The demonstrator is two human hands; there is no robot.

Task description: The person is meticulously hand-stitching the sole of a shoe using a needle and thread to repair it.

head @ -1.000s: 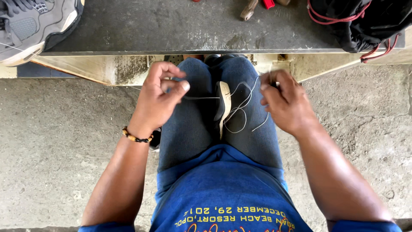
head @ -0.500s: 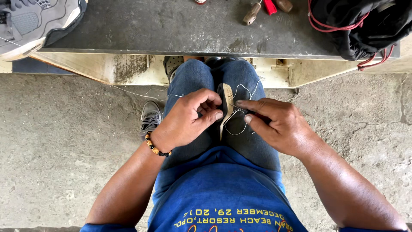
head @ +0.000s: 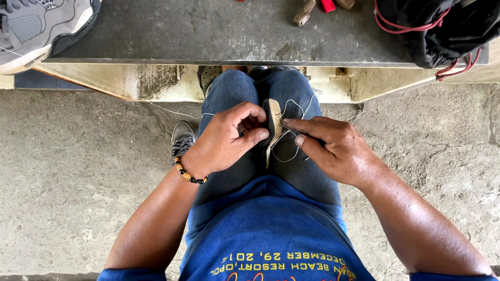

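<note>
Head view, single entry. Shoe sole [head: 272, 127], thin, dark with a pale edge, is standing on edge between the knees of a person sitting in blue jeans [head: 291, 93]. Left hand [head: 226, 140] is pressing against the sole's left side, its fingers [head: 250, 136] curled shut, thumb tip touching the dark face; whether they are also pinching thread cannot be told. A beaded bracelet [head: 188, 174] is circling that wrist. Right hand [head: 333, 148] is lying just beside the sole on its right, fingers [head: 304, 125] closed in a pinch at the sole's edge, where white thread [head: 291, 151] is looping loosely over the right thigh; a further strand is trailing left toward the floor.

Surroundings: dark counter [head: 208, 31] is running across the top, carrying a grey sneaker [head: 36, 26] at its left end, a black bag with red cord [head: 437, 28] at its right. Another sneaker [head: 182, 140] is resting on the concrete floor [head: 78, 182] beside the left leg.
</note>
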